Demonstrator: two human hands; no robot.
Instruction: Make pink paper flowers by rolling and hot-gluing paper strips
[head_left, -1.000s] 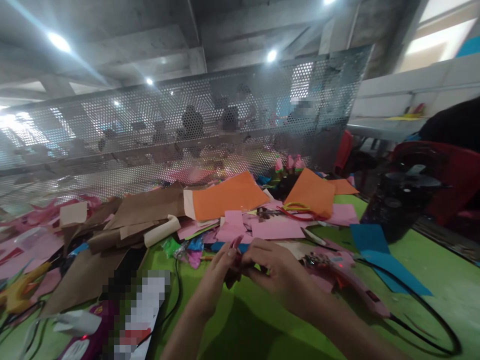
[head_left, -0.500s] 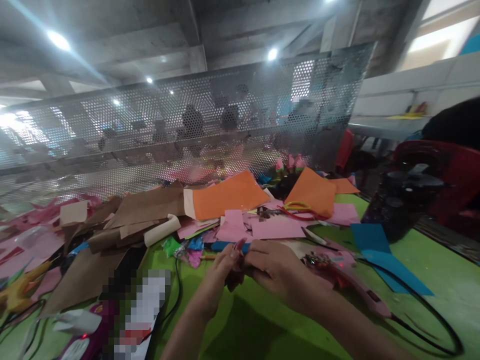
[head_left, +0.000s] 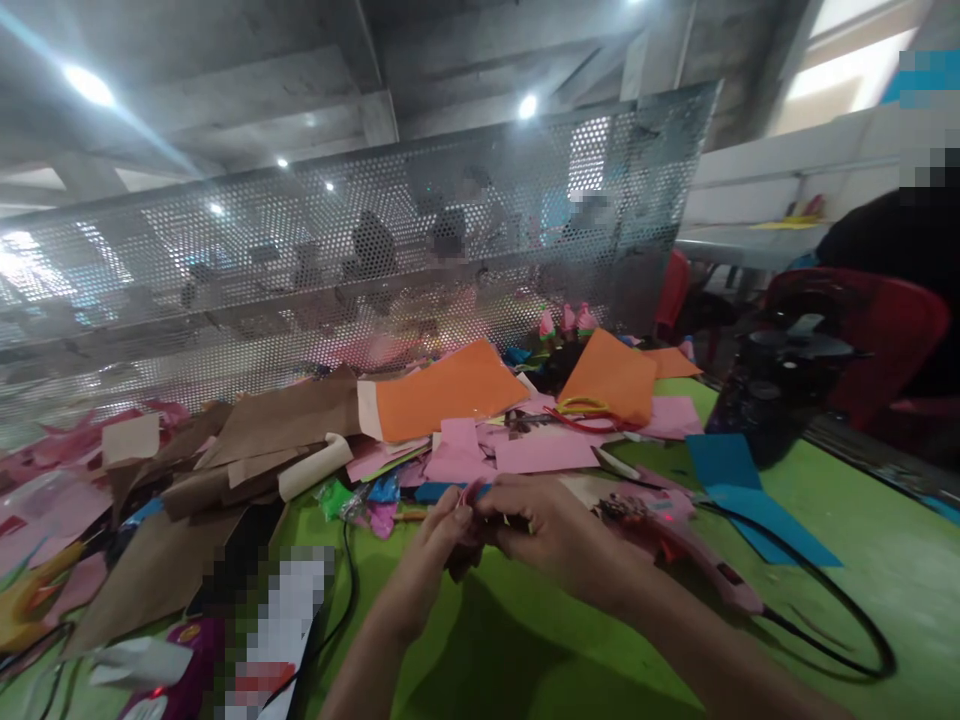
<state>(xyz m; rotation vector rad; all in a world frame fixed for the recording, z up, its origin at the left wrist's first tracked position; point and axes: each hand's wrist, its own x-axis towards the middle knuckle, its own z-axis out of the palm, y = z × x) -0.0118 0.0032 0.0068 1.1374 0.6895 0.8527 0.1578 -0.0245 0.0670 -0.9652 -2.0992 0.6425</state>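
The view has swung slightly right since the earlier frame; the left hand (head_left: 436,538) and right hand (head_left: 553,532) remain together, fingers bent nearly closed, pinching a small pink piece (head_left: 472,492) between them above the bench (head_left: 814,482). A pink glue gun (head_left: 709,560) lies right, pink paper (head_left: 547,453) far.

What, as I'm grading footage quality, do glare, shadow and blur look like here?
Head view: the upper-left lamp flares into a streak; head view: a shadow darkens the table below the left hand and right hand; head view: the held pink piece looks blurred.
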